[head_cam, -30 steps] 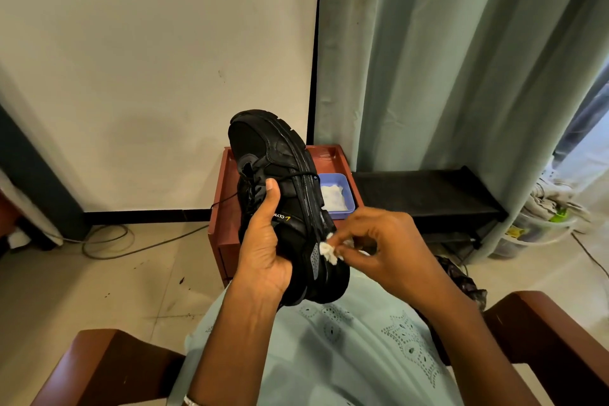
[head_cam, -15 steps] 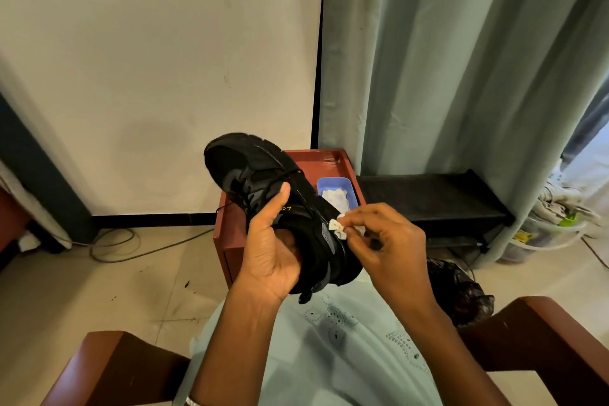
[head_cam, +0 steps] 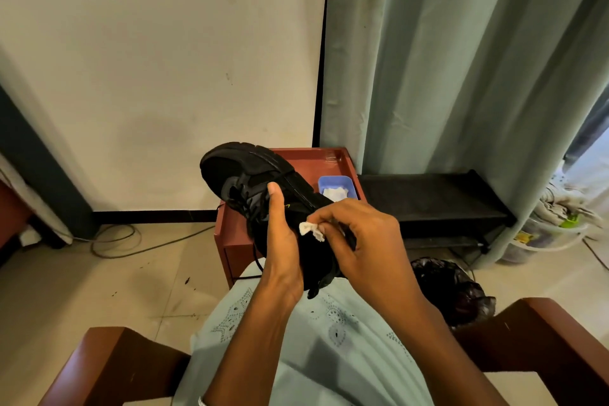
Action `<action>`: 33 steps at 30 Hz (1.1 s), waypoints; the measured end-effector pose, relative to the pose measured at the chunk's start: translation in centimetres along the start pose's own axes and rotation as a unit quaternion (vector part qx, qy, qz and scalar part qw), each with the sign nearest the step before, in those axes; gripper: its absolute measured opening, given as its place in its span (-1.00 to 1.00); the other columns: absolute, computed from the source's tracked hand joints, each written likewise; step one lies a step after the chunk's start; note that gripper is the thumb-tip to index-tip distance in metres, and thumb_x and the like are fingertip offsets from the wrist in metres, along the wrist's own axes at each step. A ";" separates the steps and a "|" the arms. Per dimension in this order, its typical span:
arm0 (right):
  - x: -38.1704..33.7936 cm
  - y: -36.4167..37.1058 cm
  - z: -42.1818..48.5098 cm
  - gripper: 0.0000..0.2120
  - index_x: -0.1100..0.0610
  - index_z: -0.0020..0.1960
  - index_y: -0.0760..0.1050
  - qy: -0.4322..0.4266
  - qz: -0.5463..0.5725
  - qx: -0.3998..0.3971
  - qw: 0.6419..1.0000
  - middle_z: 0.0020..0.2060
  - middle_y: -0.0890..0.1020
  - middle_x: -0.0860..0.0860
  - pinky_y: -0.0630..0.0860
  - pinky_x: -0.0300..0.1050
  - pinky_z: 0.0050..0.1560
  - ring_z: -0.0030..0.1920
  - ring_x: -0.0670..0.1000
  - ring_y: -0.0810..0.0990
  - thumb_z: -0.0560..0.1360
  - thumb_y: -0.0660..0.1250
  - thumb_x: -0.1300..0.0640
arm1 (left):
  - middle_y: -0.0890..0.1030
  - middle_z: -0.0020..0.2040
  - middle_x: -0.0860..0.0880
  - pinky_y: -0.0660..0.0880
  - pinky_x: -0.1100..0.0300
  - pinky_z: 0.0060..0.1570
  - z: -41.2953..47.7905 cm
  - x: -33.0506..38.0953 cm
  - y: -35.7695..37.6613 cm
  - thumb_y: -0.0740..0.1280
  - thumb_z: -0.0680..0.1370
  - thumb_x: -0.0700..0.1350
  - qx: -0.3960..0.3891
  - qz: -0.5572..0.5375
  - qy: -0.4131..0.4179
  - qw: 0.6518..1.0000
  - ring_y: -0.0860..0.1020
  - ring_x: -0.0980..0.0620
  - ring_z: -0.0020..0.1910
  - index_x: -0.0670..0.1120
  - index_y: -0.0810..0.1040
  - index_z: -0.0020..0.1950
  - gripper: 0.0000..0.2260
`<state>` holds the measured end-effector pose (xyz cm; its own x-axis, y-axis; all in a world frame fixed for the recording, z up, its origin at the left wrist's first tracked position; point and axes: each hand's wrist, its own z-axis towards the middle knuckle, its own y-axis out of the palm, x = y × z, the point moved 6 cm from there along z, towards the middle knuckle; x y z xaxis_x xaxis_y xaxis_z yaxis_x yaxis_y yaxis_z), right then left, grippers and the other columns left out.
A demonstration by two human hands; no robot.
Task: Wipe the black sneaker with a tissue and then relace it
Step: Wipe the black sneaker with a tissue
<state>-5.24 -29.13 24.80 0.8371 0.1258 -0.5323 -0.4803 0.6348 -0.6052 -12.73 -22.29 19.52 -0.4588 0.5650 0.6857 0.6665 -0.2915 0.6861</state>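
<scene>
Fingers [head_cam: 333,219] of right hand [head_cam: 369,241] curled, pinching small crumpled white tissue [head_cam: 311,230] against side of black lace-up sneaker [head_cam: 250,171]. Left hand [head_cam: 280,241] gripping sneaker mid-air, thumb on laces [head_cam: 242,199], toe tilted up-left, seemingly clear of red side table [head_cam: 333,158].

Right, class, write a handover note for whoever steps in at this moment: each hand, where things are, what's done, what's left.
Left hand grips the black sneaker, held up, thumb on its side.
Right hand pinches a small tissue against the sneaker's side.
Spare tissue lies in the blue tray on the red stand.
Done: wiping under way.
Left: finish wiping, then relace.
</scene>
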 end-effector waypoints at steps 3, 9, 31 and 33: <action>-1.7 0.7 0.8 -0.78 0.08 -0.03 0.68 -0.015 -0.013 0.001 1.000 -0.12 0.70 -0.06 0.61 -0.09 0.01 -0.08 -0.07 0.65 0.53 0.25 0.14 | 0.70 -0.29 -0.05 0.60 0.25 -0.34 0.3 -0.4 0.0 -0.03 0.59 0.33 0.005 0.021 0.020 1.000 0.69 0.05 -0.29 -0.06 0.73 -0.29 -0.30; -1.8 1.5 1.1 -0.71 0.06 0.02 0.67 -0.025 -0.036 -0.043 0.998 -0.07 0.70 -0.05 0.60 -0.03 0.03 -0.02 -0.03 0.64 0.54 0.18 0.07 | 0.70 -0.32 -0.04 0.57 0.26 -0.34 0.7 -0.6 -0.3 -0.13 0.58 0.37 0.032 0.044 0.033 0.998 0.69 0.08 -0.30 -0.04 0.70 -0.25 -0.26; 0.2 -1.3 -1.3 -0.81 0.00 0.03 0.71 0.008 0.017 -0.091 0.996 -0.10 0.71 -0.16 0.61 -0.25 -0.05 -0.09 -0.21 0.65 0.48 0.47 0.23 | 0.66 0.18 -0.16 0.48 -0.14 0.28 1.7 -0.6 -2.8 0.20 0.29 0.54 0.093 0.079 0.027 0.992 0.63 -0.15 0.17 -0.07 0.55 0.33 -0.14; 0.3 -1.8 -1.8 -0.79 -0.01 0.02 0.72 0.009 0.022 -0.094 0.995 -0.11 0.71 -0.17 0.58 -0.33 -0.09 -0.13 -0.23 0.65 0.46 0.49 0.25 | 0.63 0.23 -0.12 0.46 -0.12 0.32 2.0 -0.4 -2.9 0.17 0.29 0.52 0.105 0.073 0.038 0.991 0.60 -0.12 0.21 -0.03 0.52 0.36 -0.15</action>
<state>-4.61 -31.60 24.65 0.8098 0.1364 -0.5707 -0.5590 0.4746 -0.6799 -13.36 -20.14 16.79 -0.3865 0.4668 0.7955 0.8329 -0.1937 0.5184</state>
